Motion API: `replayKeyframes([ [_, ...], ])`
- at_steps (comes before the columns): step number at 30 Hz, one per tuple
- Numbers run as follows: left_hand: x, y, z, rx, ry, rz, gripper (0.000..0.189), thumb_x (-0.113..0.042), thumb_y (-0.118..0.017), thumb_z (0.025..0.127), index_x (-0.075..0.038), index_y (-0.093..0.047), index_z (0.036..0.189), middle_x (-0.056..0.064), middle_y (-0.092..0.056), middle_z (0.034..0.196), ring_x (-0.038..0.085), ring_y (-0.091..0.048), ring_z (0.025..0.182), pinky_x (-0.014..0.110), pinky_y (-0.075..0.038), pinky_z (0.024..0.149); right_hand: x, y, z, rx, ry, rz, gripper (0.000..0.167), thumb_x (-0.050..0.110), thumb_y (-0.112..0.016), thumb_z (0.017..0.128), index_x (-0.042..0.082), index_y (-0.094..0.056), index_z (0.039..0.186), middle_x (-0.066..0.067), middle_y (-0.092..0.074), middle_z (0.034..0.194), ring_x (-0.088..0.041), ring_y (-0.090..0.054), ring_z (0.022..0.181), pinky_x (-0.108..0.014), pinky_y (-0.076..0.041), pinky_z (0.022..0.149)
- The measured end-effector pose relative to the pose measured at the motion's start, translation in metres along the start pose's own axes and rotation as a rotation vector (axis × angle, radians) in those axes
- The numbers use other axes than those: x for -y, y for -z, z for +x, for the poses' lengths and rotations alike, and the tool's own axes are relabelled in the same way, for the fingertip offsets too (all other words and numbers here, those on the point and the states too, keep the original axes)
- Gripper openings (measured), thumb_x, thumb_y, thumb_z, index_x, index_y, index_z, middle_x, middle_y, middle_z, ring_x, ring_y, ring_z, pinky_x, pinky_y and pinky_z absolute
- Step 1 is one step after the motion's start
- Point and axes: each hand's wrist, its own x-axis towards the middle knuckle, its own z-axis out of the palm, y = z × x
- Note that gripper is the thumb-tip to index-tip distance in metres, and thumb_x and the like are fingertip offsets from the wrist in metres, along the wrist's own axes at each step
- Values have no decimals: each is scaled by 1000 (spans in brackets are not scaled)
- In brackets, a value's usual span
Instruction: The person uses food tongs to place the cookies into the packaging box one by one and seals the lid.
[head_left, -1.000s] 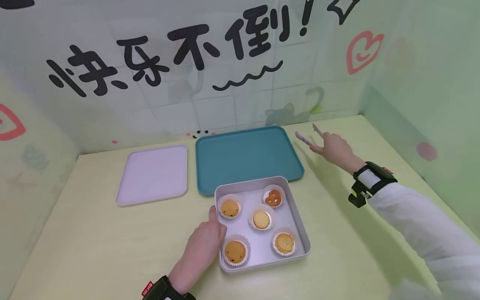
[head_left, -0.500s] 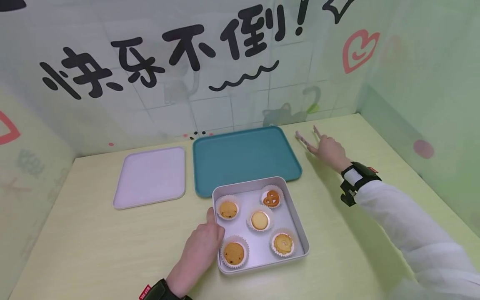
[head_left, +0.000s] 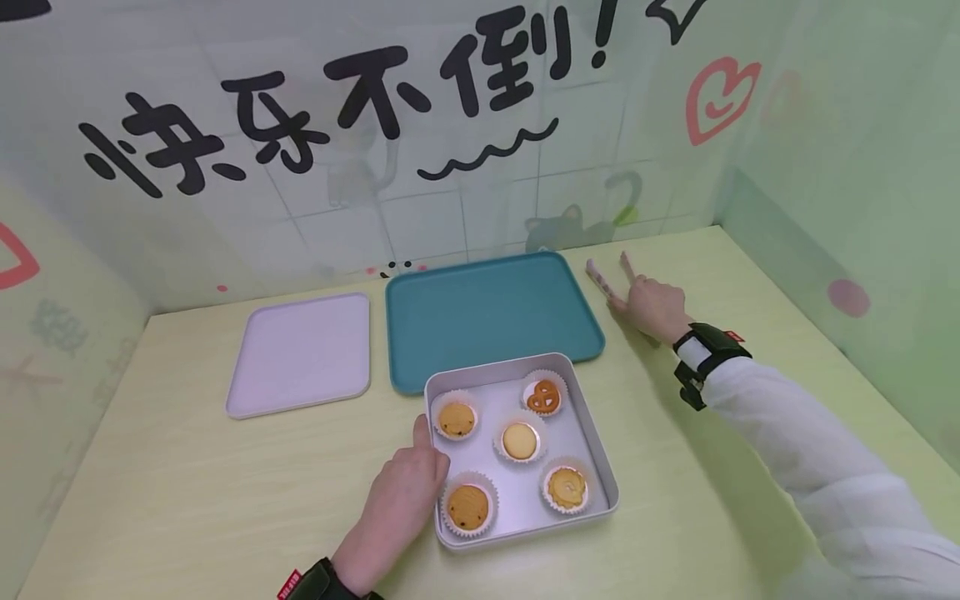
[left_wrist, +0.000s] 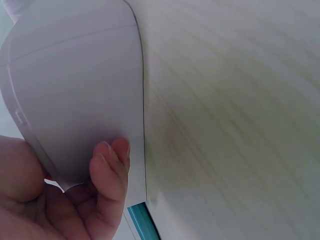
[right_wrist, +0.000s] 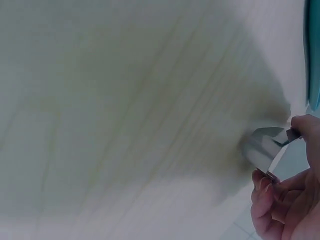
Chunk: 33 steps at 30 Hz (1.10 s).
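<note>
My left hand grips the left wall of a square, pale lilac baking tin, thumb on one side and fingers curled against the outside, as the left wrist view shows. Inside the tin, several cookies sit in white paper cups, among them a round plain cookie, a pretzel-shaped one and a chocolate-chip one. My right hand pinches a pair of tongs between thumb and fingers, right of the teal tray. Their two pinkish arms point toward the back wall; the rounded metal bend shows close over the tabletop.
A teal tray lies at the back, just behind the tin. Left of it is a flat lilac tray. A printed wall closes off the back of the pale wooden table, and another panel stands on the right.
My right hand has come down closer to the table and slightly left with the tongs, its shadow now nearer. The view shifted a little; my left hand keeps its grip on the tin.
</note>
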Motion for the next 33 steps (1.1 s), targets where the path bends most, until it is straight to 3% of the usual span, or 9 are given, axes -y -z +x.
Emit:
replayKeyframes([
  [6,1,2,1,12,5,-5,48,-8,-45,87,19,-31,124,7,-43,52,16,-40,42,30,-30,35,3,2,0,-4,-3,1,69,42,-48,90,-14,-36,129,-20,-49,65,-29,-49,47,-38,-36,38],
  [9,2,3,0,20,9,-7,48,-8,-45,87,19,-31,124,7,-42,51,16,-40,41,29,-30,35,4,1,0,10,-8,10,72,43,-48,90,-11,-30,135,-23,-52,73,-29,-49,48,-37,-36,38],
  [11,2,3,0,24,9,-5,48,-8,-45,86,19,-31,124,7,-42,51,15,-40,41,29,-30,35,4,1,0,23,-7,8,78,44,-48,90,-4,-14,142,-25,-53,79,-28,-49,48,-36,-35,38],
  [15,3,3,0,26,12,3,48,-8,-45,86,19,-32,124,6,-41,51,15,-39,40,29,-29,35,4,-1,0,27,-6,7,82,47,-49,88,-3,-12,142,-26,-54,84,-27,-48,47,-34,-33,36],
  [18,4,4,0,19,8,7,48,-8,-45,86,19,-32,123,7,-41,51,16,-39,40,29,-30,35,4,-1,0,21,-10,-3,86,52,-50,86,-1,-13,143,-22,-52,75,-25,-46,45,-32,-30,36],
  [21,5,4,2,12,-2,8,47,-8,-45,86,19,-32,123,7,-42,51,16,-40,41,30,-30,35,5,4,-2,-12,-21,-28,85,56,-50,84,-1,-22,141,-21,-50,71,-26,-45,43,-32,-29,36],
  [24,6,5,3,17,-6,6,48,-9,-45,87,19,-32,123,6,-41,51,16,-40,40,29,-30,35,9,16,-7,-75,-45,-17,76,54,-48,86,-10,-41,127,-23,-49,74,-29,-45,45,-36,-33,37],
  [28,6,7,5,36,-2,18,48,-9,-44,88,20,-31,124,4,-38,49,15,-38,39,27,-27,34,19,38,-18,-164,-34,95,61,45,-44,92,-16,-51,94,-27,-50,76,-34,-49,51,-43,-39,41],
  [33,7,9,6,46,-7,28,49,-9,-44,88,20,-31,124,4,-38,49,14,-38,39,27,-27,34,33,61,-38,-139,28,283,55,38,-43,94,-14,-54,106,-24,-55,84,-33,-55,66,-44,-44,49],
])
